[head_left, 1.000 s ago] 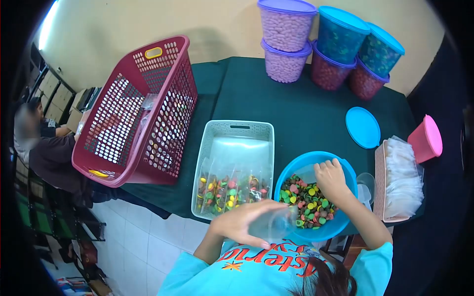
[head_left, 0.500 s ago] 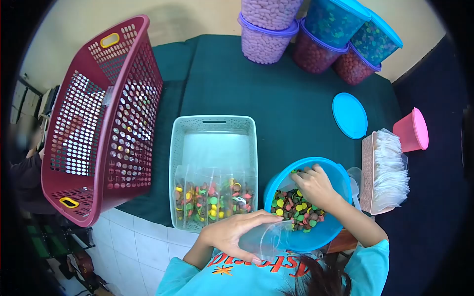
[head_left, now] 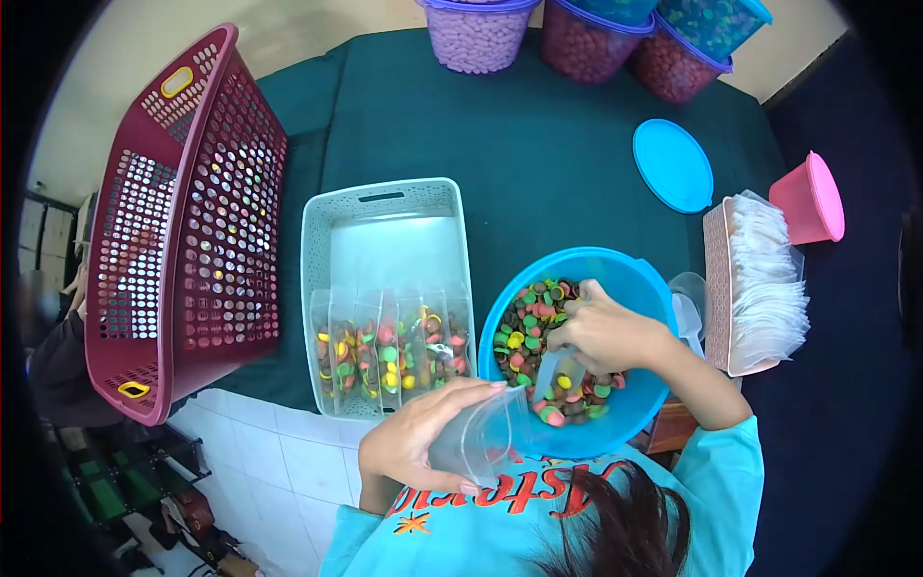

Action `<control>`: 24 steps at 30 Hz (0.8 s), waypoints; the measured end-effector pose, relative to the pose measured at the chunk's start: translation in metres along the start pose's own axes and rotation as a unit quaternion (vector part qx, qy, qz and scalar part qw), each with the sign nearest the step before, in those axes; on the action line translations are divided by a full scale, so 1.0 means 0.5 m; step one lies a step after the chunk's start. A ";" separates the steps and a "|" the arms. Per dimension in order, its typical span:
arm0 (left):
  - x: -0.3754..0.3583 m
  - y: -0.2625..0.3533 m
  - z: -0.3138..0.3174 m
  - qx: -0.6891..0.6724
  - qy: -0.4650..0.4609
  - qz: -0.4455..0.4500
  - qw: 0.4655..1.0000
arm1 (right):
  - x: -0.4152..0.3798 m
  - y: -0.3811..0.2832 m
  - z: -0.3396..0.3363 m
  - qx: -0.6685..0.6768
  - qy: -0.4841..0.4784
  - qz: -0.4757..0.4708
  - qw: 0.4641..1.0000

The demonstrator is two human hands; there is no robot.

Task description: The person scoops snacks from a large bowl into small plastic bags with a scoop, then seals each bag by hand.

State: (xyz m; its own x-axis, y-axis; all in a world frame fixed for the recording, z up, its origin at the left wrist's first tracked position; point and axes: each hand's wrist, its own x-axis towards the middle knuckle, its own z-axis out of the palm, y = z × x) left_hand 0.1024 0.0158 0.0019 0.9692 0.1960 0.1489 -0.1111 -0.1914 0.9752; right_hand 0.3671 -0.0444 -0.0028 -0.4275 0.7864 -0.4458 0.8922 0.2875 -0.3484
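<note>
bowl [head_left: 635, 293]: blue | sweets [head_left: 524, 332]: brown, green, yellow, pink | basket [head_left: 229, 207]: maroon (yellow-edged grips [head_left: 134, 389]) | tablecloth [head_left: 538, 154]: dark green

- The left hand [head_left: 418, 440] over there grips a clear pouch [head_left: 481, 438] right by the blue tub [head_left: 639, 279].
- The right hand [head_left: 606, 332] is down in that tub, holding a translucent scoop [head_left: 549, 373] among colourful sweets [head_left: 529, 317].
- To their left, filled pouches [head_left: 385, 356] line the near half of a pale tray [head_left: 385, 236].
- Further left on the green-draped bench [head_left: 538, 144] I see a tall crimson basket [head_left: 231, 212]; off right, a pink pot [head_left: 808, 199].
</note>
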 end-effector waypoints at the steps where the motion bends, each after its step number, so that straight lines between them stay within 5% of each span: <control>1: -0.003 0.003 0.008 0.009 0.018 -0.004 1.000 | -0.005 0.004 -0.002 0.029 -0.024 -0.022 0.999; 11: -0.030 0.048 0.102 0.084 0.173 -0.082 0.978 | -0.025 0.047 -0.028 0.035 -0.187 -0.021 0.982; 18: -0.008 0.047 0.163 0.188 0.358 -0.100 0.909 | -0.041 0.091 -0.005 0.113 -0.106 -0.088 0.984; 24: 0.007 0.058 0.171 0.195 0.373 -0.099 0.902 | -0.047 0.080 -0.049 0.145 0.016 -0.120 0.982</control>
State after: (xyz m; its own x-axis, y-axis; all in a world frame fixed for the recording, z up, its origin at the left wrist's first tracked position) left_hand 0.1214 -0.0715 0.0169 0.5282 0.8277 0.1896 0.2745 -0.3777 0.8843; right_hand 0.4163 -0.0380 0.0141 -0.6121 0.7328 -0.2971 0.6848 0.3033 -0.6627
